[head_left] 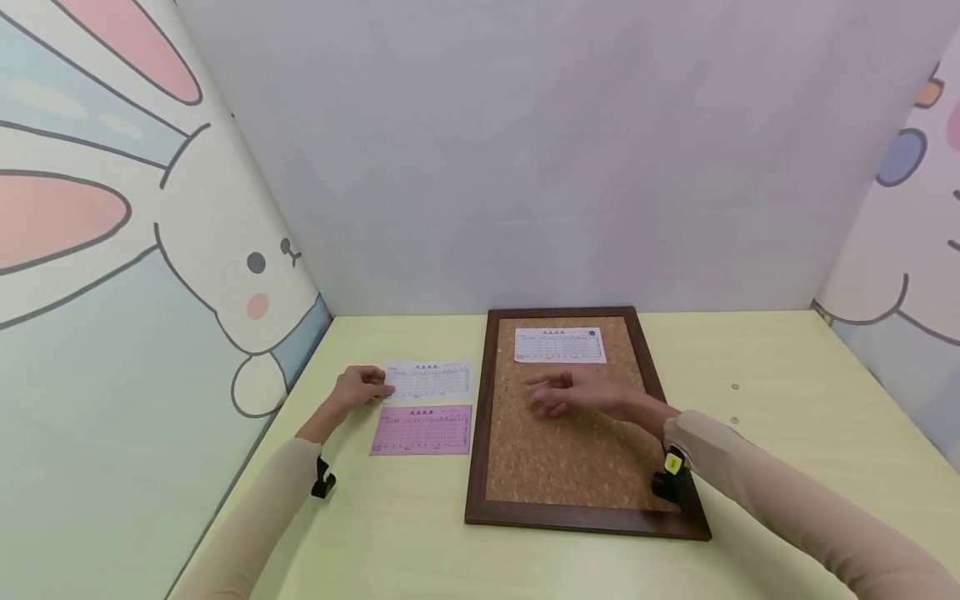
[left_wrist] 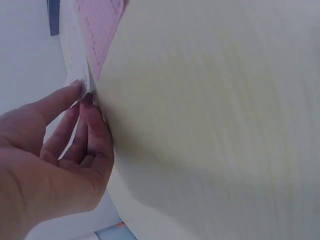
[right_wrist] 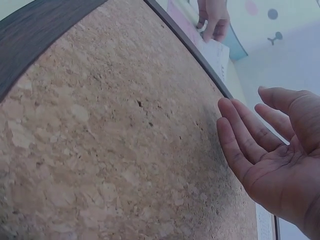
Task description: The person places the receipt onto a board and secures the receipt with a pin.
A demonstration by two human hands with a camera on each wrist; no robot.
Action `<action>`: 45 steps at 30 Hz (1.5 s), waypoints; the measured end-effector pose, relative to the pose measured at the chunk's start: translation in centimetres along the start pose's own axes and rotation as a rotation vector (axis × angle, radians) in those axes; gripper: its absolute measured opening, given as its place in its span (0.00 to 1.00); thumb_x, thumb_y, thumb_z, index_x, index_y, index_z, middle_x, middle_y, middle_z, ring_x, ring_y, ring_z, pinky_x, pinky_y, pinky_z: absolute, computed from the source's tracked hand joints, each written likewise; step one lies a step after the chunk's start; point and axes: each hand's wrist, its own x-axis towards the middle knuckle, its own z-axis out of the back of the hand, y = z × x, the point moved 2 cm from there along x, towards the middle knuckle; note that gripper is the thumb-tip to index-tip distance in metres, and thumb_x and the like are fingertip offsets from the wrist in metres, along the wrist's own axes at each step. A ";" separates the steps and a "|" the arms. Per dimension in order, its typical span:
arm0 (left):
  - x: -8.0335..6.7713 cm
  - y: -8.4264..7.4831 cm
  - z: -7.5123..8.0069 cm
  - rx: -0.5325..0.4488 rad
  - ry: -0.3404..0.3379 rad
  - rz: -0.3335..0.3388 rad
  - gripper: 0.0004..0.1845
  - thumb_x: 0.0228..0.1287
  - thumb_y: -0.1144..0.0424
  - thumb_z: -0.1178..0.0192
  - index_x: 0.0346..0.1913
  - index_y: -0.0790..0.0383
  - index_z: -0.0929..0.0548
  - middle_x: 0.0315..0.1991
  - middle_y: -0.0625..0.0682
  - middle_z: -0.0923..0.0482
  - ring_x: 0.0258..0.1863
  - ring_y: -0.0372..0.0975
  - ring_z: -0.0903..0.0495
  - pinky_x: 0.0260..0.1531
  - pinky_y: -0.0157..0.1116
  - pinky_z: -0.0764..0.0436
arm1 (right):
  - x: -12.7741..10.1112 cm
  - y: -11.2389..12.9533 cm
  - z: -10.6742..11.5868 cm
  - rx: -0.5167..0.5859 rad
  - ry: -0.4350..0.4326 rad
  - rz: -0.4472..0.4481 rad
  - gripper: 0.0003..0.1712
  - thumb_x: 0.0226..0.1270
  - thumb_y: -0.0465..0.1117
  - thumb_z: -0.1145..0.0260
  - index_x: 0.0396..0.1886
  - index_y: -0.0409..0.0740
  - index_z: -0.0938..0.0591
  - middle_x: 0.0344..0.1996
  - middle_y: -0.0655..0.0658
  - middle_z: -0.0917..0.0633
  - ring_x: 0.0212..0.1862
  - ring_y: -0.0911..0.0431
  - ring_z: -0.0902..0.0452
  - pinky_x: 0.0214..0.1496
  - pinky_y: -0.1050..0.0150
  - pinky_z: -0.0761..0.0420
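Observation:
My left hand (head_left: 362, 388) pinches the left edge of a white printed form (head_left: 429, 381) between thumb and fingers. In the left wrist view that slip's edge (left_wrist: 85, 82) lies between the fingertips. Just below it, a pink printed form (head_left: 422, 431) lies flat on the table. My right hand (head_left: 573, 393) hovers over the cork board (head_left: 555, 467) with its fingers loosely extended, holding nothing. Another white form (head_left: 559, 345) is on the upper part of the cork, with a green round pin (head_left: 592, 332) at its top right corner.
The dark wooden frame (head_left: 585, 517) borders the cork board. Two small brass-coloured pins (head_left: 735, 387) lie on the pale yellow table (head_left: 787, 433) to the right. A grey wall (head_left: 570, 167) stands behind, and panels with cartoon animals (head_left: 187, 333) flank both sides.

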 end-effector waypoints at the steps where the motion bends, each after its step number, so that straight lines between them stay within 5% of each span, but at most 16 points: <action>1: -0.1 0.1 0.2 -0.043 -0.002 0.019 0.22 0.68 0.64 0.33 0.59 0.74 0.21 0.43 0.58 0.17 0.34 0.38 0.23 0.33 0.30 0.23 | 0.1 0.1 -0.1 0.000 0.004 0.004 0.29 0.83 0.44 0.47 0.76 0.36 0.33 0.62 0.32 0.18 0.61 0.42 0.18 0.61 0.50 0.17; 7: -0.5 1.1 1.5 -0.283 0.045 0.110 0.28 0.73 0.63 0.37 0.69 0.74 0.28 0.44 0.54 0.15 0.32 0.32 0.19 0.35 0.27 0.18 | 0.5 0.4 -0.5 0.013 0.005 -0.001 0.28 0.83 0.44 0.47 0.75 0.36 0.32 0.62 0.33 0.18 0.60 0.43 0.17 0.62 0.49 0.17; 18: -2.3 2.0 3.3 -0.611 0.123 0.146 0.36 0.74 0.65 0.39 0.77 0.72 0.41 0.37 0.43 0.16 0.36 0.31 0.18 0.39 0.26 0.17 | 2.9 1.0 -2.4 0.101 -0.022 -0.092 0.30 0.79 0.47 0.40 0.75 0.43 0.30 0.66 0.39 0.20 0.63 0.48 0.18 0.65 0.54 0.19; 30: -3.7 1.9 3.1 -0.696 0.154 0.136 0.32 0.75 0.66 0.40 0.75 0.70 0.39 0.38 0.44 0.14 0.35 0.32 0.18 0.37 0.25 0.17 | 8.4 2.8 -7.4 0.357 -0.085 -0.008 0.32 0.80 0.45 0.41 0.75 0.32 0.33 0.65 0.29 0.22 0.64 0.44 0.18 0.67 0.50 0.22; 45: -4.4 -0.6 1.2 -0.694 0.159 0.108 0.31 0.74 0.65 0.39 0.75 0.68 0.37 0.37 0.44 0.12 0.32 0.30 0.15 0.34 0.25 0.17 | 8.4 3.2 -7.3 0.436 -0.283 0.019 0.25 0.76 0.38 0.37 0.67 0.32 0.24 0.59 0.32 0.16 0.51 0.52 0.12 0.59 0.55 0.15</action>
